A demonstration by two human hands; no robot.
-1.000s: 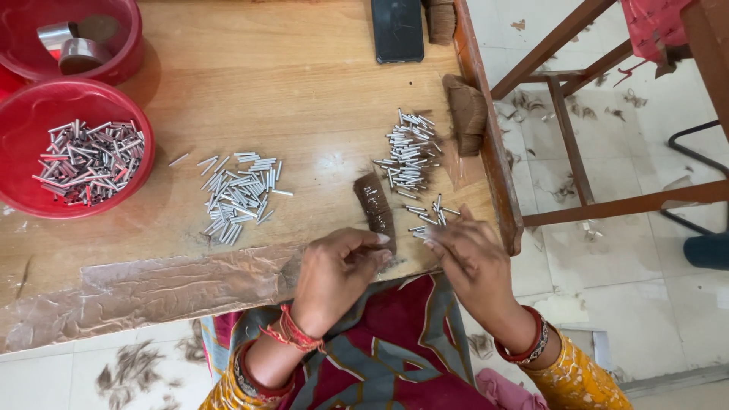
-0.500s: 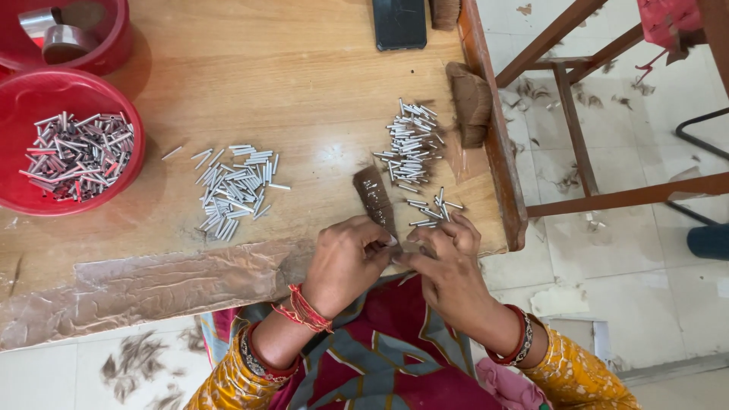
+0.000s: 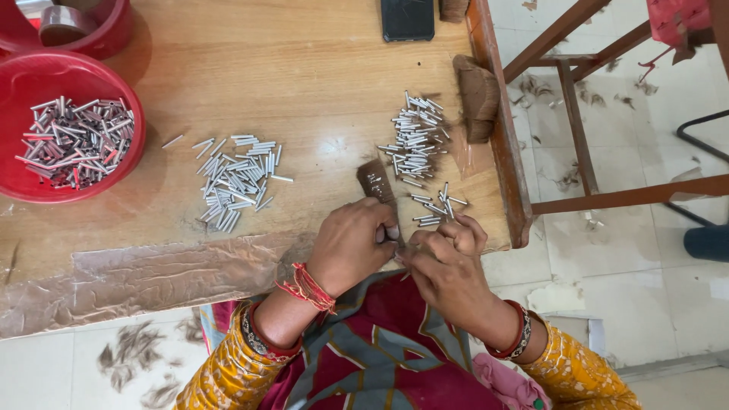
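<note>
Overhead view of two hands meeting at the near right edge of a wooden bench. The left hand is curled shut, thumb and fingers pinching the near end of a flat brown tuft of hair that lies on the bench and points away from the person. The right hand is also curled, its fingertips pressed together against the left hand's; what it grips is too small to tell. Just beyond the right hand lies a small scatter of short metal tubes, and farther out a larger pile of tubes, both close to the bench's right edge, which carries a raised wooden rim. A second brown tuft rests against that rim. To the left of the hands, across a bare stretch of wood, sits a third pile of tubes; a strip of clear crinkled tape covers the near edge below it. At the far left a red bowl holds more tubes, with a second red bowl behind it. A dark rectangular phone lies at the far edge. Right of the bench, a brown metal frame stands on a tiled floor littered with hair clippings.
</note>
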